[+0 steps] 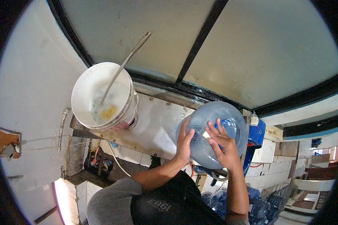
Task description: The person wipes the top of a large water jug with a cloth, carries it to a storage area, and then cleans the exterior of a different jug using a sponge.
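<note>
Your splayed left hand (184, 144) is bracing the jug (202, 120) from the left. Your right hand (224, 147), nearer the upturned end, is pinching a block (205, 135).

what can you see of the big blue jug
The big blue jug is a rounded, see-through vessel, apparently plastic, with shiny highlights. A round, ringed area on its upper face holds a deeper blue patch; whether this is base or neck is unclear. It sits at the right end of the bench. The left hand presses its side, and the right hand, with a small pale block, lies over its upper face.
</note>
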### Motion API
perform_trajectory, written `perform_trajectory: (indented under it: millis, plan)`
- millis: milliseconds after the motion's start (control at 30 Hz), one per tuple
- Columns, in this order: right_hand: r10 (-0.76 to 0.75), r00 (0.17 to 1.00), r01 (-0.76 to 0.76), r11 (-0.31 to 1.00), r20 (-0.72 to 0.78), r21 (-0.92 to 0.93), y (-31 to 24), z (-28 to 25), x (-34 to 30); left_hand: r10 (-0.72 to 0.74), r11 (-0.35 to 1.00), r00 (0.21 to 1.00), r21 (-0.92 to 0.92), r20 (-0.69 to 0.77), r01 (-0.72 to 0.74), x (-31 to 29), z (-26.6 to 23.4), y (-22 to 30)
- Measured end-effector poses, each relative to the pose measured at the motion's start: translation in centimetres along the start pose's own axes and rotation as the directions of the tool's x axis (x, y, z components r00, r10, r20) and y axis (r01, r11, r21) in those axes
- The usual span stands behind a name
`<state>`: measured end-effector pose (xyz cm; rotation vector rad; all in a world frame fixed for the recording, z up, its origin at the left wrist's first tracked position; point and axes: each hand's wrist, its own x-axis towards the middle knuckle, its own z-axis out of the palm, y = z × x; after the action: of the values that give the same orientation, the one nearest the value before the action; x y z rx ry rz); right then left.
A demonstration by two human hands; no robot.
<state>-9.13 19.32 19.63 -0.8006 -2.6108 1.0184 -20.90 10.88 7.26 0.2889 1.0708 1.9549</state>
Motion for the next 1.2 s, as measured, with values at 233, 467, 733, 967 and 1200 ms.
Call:
perform_trajectory:
  millis: [233,467,733,967,1200]
  plan:
    - [-0.021,0.999,0.019,0.999,-0.047,-0.028,-0.8,0.8,0.4,0.096,0.979,0.883,0.116,0.460,-0.167,9.9,-1.1,2.1]
    - [0.069,0.986,-0.067,0.998,-0.152,0.016,-0.8,1.3,0.2,0.120,0.980,0.971,0.131,0.205,-0.148,5.6,-2.4,-2.1]
    - [0.033,0.988,-0.035,0.999,-0.152,-0.008,-1.4,1.4,0.6,-0.009,0.979,0.758,0.159,0.652,-0.125,12.5,-7.4,-7.6]
    - [0.045,0.984,-0.046,0.999,-0.170,0.000,-1.3,1.7,0.5,-0.627,0.735,0.609,0.110,0.486,0.669,15.9,-11.3,-15.0]
    - [-0.007,1.000,0.008,0.989,-0.012,0.150,0.9,0.0,0.5,-0.500,0.837,0.859,-0.192,0.114,0.513,10.5,-13.2,-17.9]
